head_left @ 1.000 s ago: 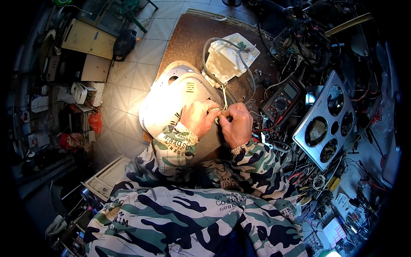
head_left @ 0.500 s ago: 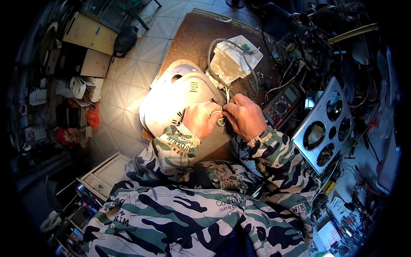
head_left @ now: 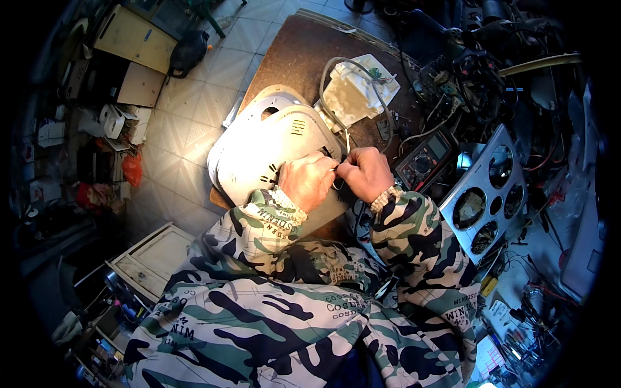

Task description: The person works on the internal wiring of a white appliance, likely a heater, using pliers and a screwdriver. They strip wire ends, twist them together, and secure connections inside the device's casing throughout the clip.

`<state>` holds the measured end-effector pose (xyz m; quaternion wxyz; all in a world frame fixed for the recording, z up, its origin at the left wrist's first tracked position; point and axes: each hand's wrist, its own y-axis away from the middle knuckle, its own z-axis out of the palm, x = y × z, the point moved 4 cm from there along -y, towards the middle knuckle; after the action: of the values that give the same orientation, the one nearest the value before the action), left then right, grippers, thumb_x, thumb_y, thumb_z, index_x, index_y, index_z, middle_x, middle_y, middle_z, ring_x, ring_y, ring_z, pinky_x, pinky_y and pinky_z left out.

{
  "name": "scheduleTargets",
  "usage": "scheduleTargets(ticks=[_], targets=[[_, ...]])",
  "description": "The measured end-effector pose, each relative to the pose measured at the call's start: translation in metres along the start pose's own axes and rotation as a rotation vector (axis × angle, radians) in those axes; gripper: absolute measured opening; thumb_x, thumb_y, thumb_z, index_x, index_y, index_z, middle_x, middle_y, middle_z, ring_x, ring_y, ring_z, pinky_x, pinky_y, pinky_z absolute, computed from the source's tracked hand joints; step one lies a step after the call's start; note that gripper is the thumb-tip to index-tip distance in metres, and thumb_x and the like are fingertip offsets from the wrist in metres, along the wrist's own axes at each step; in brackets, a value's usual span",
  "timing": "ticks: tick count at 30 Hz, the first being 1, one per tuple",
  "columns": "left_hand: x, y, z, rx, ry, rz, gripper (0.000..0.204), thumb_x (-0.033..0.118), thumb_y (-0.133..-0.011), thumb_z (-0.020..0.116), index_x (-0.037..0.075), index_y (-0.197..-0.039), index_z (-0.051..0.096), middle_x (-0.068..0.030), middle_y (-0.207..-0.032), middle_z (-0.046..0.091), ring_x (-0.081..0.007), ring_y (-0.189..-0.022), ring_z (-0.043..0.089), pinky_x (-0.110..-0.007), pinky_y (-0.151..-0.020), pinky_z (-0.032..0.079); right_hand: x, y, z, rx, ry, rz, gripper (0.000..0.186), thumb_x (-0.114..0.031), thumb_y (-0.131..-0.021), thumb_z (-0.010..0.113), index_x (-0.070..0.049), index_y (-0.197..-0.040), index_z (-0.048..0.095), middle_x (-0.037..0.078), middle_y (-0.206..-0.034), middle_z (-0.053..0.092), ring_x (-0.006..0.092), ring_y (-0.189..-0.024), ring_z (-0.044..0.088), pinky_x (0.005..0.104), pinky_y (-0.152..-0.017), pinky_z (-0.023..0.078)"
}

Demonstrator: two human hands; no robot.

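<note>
My left hand [head_left: 305, 181] and my right hand [head_left: 365, 173] meet over the front right part of a pale appliance housing [head_left: 252, 152], both with fingers pinched on a thin white wire [head_left: 337, 183] that loops below the fingertips. The housing has slots and an oval opening and lies under a bright patch of light. Behind it, a white plastic box [head_left: 349, 90] with a green bit on top is joined to a looping grey cable [head_left: 328, 71]. Pale leads run down from there toward my hands; my fingers hide where they end.
The brown wooden table [head_left: 272, 64] carries these parts. To the right are a multimeter [head_left: 424, 161], a silver panel with round holes [head_left: 470, 207] and tangled cables and tools [head_left: 446, 71]. A light wooden drawer box [head_left: 149, 258] is at lower left; cluttered shelving [head_left: 129, 58] lines the left side.
My right hand has shifted slightly up and right from where it was a second ago, its fingers more curled. My left hand stays pinched near the same spot. The view has shifted slightly.
</note>
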<state>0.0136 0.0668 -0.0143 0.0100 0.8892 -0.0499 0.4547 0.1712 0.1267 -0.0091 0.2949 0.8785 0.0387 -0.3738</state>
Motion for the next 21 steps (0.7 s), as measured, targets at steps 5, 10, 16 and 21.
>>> scheduleTargets(ticks=[5, 10, 16, 21], targets=[[0.002, 0.004, -0.003, 0.04, -0.014, 0.05, 0.011, 0.007, -0.087, 0.079, 0.006, -0.097, 0.076, -0.0139, -0.088, 0.073, -0.0375, -0.079, 0.073, -0.045, -0.068, 0.058, 0.032, -0.006, 0.01, -0.263, -0.432, 0.266, 0.032, -0.023, -0.084, 0.073, 0.008, -0.075, 0.07, 0.012, -0.058, 0.062, 0.0235, -0.057, 0.062, 0.0411, -0.06, 0.049], [0.0, 0.003, -0.006, 0.015, 0.021, 0.034, 0.011, 0.008, -0.088, 0.079, 0.006, -0.098, 0.076, -0.0139, -0.088, 0.073, -0.0375, -0.078, 0.072, -0.045, -0.066, 0.058, 0.001, 0.008, -0.017, 0.002, -0.036, -0.424, 0.014, -0.011, -0.091, 0.07, 0.003, -0.094, 0.07, 0.011, -0.079, 0.064, 0.0251, -0.063, 0.062, 0.0373, -0.058, 0.048], [-0.006, 0.0, -0.003, 0.01, 0.014, 0.063, 0.01, 0.008, -0.088, 0.078, 0.006, -0.098, 0.076, -0.0138, -0.088, 0.072, -0.0382, -0.079, 0.072, -0.045, -0.067, 0.058, -0.026, 0.035, -0.015, 0.125, 0.666, -1.035, 0.03, -0.005, -0.08, 0.07, 0.004, -0.108, 0.071, 0.015, -0.11, 0.068, 0.0292, -0.09, 0.064, 0.0403, -0.076, 0.053], [-0.003, 0.001, -0.007, -0.011, 0.002, 0.053, 0.009, 0.008, -0.089, 0.077, 0.005, -0.098, 0.076, -0.0137, -0.087, 0.072, -0.0382, -0.079, 0.072, -0.045, -0.067, 0.058, -0.028, 0.032, -0.011, 0.108, 0.721, -1.122, 0.026, -0.01, -0.078, 0.068, 0.002, -0.1, 0.072, 0.011, -0.099, 0.061, 0.0269, -0.089, 0.061, 0.0382, -0.076, 0.05]])
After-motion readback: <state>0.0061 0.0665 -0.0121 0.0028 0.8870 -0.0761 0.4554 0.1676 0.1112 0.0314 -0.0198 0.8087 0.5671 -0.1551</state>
